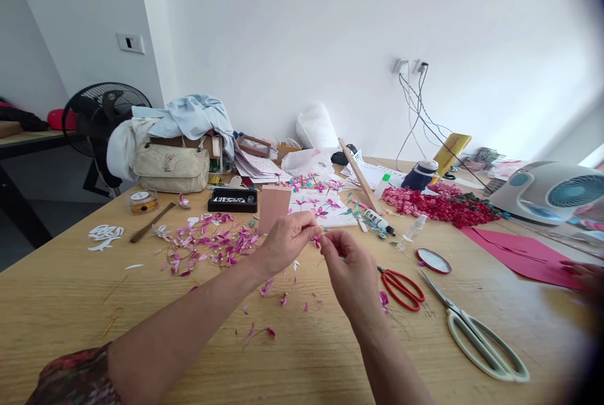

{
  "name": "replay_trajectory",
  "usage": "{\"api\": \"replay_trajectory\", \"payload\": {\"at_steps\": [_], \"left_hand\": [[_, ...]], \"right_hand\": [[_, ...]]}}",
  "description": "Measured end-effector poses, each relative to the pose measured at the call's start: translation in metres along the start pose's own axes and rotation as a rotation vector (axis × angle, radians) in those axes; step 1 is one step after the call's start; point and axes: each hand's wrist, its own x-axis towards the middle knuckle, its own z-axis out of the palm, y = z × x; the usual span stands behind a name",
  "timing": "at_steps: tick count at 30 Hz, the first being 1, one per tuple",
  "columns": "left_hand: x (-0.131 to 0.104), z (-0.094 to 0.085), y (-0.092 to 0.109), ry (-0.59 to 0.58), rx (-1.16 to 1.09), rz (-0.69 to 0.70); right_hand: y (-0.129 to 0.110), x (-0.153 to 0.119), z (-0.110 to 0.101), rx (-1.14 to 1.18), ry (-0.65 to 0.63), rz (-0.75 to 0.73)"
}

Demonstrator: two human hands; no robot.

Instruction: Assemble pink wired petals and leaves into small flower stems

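Above the middle of the wooden table (189, 342), my left hand (289, 240) and my right hand (348, 266) meet nearly fingertip to fingertip. A small pink flower (316, 241) shows between them. The fingers of my left hand are pinched at its upper left; what they grip is too small to make out. My right hand pinches close beside the flower, its fingers curled around something thin. Loose pink petals (212, 244) are spread to the left of my hands. Behind them, finished-looking pink flowers (321, 211) lie on a white sheet.
Red-handled pliers (403, 290) and large scissors (481, 336) lie right of my hands. A round mirror-like disc (433, 261), a glue tube (377, 221) and a black tray (232, 200) are farther back. Another person's hand (585, 276) rests at pink paper (523, 257).
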Motion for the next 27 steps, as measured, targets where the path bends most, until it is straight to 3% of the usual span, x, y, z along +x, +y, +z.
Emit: {"api": "replay_trajectory", "payload": {"at_steps": [3,5,10,15,18,22,27], "left_hand": [[-0.001,-0.001,-0.001,-0.068,-0.228,-0.067],[-0.001,-0.002,-0.001,-0.090,-0.266,-0.085],[-0.001,0.000,-0.001,-0.116,-0.110,-0.066],[-0.001,0.003,0.000,0.005,0.174,0.033],[-0.002,0.004,0.001,0.004,0.090,-0.001],[-0.002,0.002,0.004,-0.023,-0.168,-0.051],[-0.001,-0.003,0.002,-0.082,-0.049,-0.036]], "right_hand": [[0.002,0.000,-0.001,0.163,-0.047,0.094],[0.004,0.000,-0.001,0.215,-0.054,0.119],[0.003,-0.001,0.002,0.265,-0.067,0.148],[0.000,-0.002,0.003,0.106,0.022,0.099],[0.003,-0.001,0.002,0.185,-0.010,0.084],[0.008,0.002,0.003,0.567,-0.130,0.138],[0.011,0.001,0.001,0.588,-0.140,0.222]]}}
